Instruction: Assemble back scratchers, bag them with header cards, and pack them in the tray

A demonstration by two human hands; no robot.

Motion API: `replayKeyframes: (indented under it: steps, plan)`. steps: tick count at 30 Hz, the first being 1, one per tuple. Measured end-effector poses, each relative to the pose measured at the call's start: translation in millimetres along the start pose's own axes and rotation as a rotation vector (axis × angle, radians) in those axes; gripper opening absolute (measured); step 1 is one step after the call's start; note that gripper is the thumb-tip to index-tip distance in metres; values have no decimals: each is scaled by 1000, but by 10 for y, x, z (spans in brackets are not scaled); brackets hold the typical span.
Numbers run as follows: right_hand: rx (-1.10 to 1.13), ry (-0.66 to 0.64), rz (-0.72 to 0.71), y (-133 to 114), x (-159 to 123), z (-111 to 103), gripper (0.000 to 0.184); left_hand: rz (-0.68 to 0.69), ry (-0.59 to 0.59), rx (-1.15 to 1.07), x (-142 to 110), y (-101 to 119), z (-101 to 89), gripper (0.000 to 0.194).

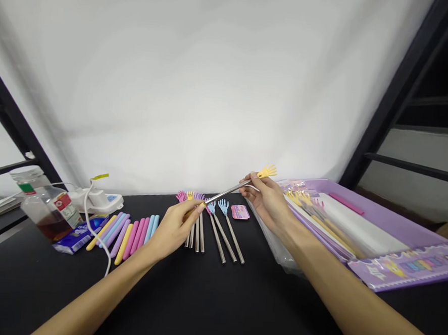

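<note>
My right hand [262, 195] is closed on a back scratcher [228, 192], gripping its metal rod just below the yellow hand-shaped head [267, 170]. At the rod's lower left end, my left hand [177, 225] pinches a yellow handle, of which only a bit shows between the fingers. The rod slants up to the right, above the black table. Below and behind it lie several back scratchers [233, 239] with pink, yellow, purple and blue heads and bare metal rods. Left of my left hand, several handles [128, 242] in yellow, pink, purple and blue lie in a row.
On the right stands a purple display box [391, 223] holding back scratchers, with plastic bags [276, 246] beside it. A small pink card [240, 212] lies mid-table. At left are a bottle [49, 207], a blue packet [77, 234], a power strip [96, 200] and a white cable [98, 238].
</note>
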State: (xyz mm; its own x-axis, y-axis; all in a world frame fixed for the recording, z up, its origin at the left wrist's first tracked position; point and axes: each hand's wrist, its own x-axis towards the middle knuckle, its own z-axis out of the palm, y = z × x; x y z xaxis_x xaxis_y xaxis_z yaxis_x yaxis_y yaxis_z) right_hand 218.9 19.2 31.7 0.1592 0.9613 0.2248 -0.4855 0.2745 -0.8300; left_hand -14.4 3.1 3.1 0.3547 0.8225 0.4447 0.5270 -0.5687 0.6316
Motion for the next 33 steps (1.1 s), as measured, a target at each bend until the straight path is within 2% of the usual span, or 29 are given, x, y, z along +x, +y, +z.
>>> replayKeyframes:
  steps: [9,12,17,23,29,33]
  plan:
    - [-18,-90,-48,97,-21,6,36,5,55,2,17,-179,53,34]
    - [-46,-133,-83,63,-41,15,33,72,95,44,26,-209,42,31]
    - [-84,-170,-114,8,-34,-8,31,192,93,163,36,-161,15,28]
    - [-116,-234,-152,-16,-18,-18,32,160,18,156,56,-86,-24,37]
    - [-127,-261,-161,11,23,-70,30,206,-8,159,47,-99,20,35]
    - [-84,-214,-139,51,18,-71,30,181,68,171,56,-108,26,34]
